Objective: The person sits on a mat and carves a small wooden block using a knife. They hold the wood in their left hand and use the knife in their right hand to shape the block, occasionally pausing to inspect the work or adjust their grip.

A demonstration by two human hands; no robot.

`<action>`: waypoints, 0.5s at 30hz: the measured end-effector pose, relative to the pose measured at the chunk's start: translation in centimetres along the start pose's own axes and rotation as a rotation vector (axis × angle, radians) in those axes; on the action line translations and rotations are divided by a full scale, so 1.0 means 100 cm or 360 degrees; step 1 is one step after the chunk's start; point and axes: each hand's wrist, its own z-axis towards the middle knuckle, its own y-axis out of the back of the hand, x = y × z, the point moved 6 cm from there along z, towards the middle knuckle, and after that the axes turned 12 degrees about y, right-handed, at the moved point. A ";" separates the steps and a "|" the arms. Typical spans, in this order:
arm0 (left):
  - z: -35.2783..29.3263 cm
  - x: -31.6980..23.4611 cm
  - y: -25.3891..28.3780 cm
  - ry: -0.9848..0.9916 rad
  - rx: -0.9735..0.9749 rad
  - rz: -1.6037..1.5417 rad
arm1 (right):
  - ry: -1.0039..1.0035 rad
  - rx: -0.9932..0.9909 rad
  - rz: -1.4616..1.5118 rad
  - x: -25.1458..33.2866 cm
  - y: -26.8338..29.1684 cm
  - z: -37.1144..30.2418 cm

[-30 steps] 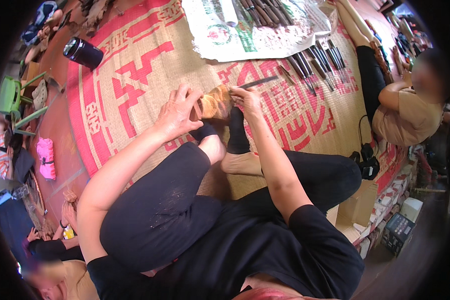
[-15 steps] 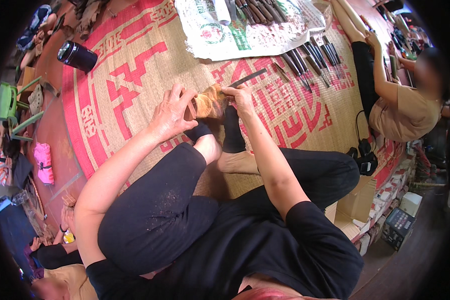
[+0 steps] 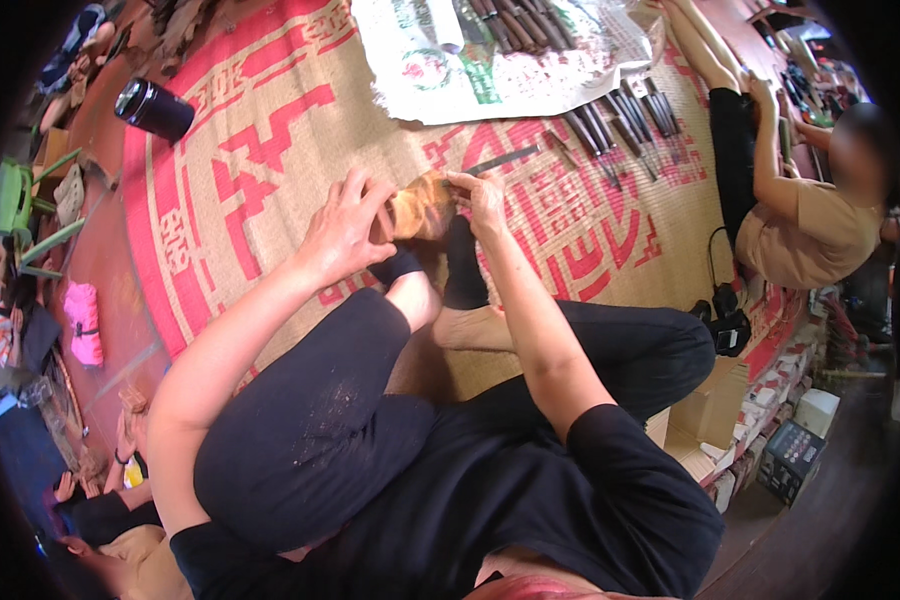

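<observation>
A small yellow-brown piece of carved wood [image 3: 417, 208] is held low over the mat, just beyond my feet. My left hand [image 3: 348, 228] curls around its left side, thumb below and fingers above. On the other side my right hand [image 3: 483, 203] pinches a flat, dark metal file [image 3: 508, 159], whose free end points away to the right. The near end of the file lies against or close to the wood; motion blur and my fingers hide the exact contact.
Beneath everything spreads a red-patterned woven mat [image 3: 270, 200]. Ahead, a white sack [image 3: 420, 85] bears several dark-handled tools [image 3: 515, 25], with more tools [image 3: 595, 130] beside it. A black flask [image 3: 155, 111] lies left. Another person [image 3: 810, 215] sits right, near a cardboard box [image 3: 708, 410].
The file's free end has shifted slightly right and tilted a little flatter, along with my right hand. My left hand keeps nearly the same place on the wood.
</observation>
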 end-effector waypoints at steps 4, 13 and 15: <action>0.004 -0.005 -0.002 -0.0061 -0.0020 -0.0076 | -0.0017 -0.0160 0.0156 -0.013 0.030 0.016; 0.001 -0.012 0.004 -0.0013 -0.0002 -0.0009 | -0.0125 -0.0108 -0.0003 -0.009 0.018 0.014; 0.003 -0.012 0.002 -0.0015 0.0010 -0.0006 | -0.0120 -0.0250 0.0166 -0.011 0.031 0.018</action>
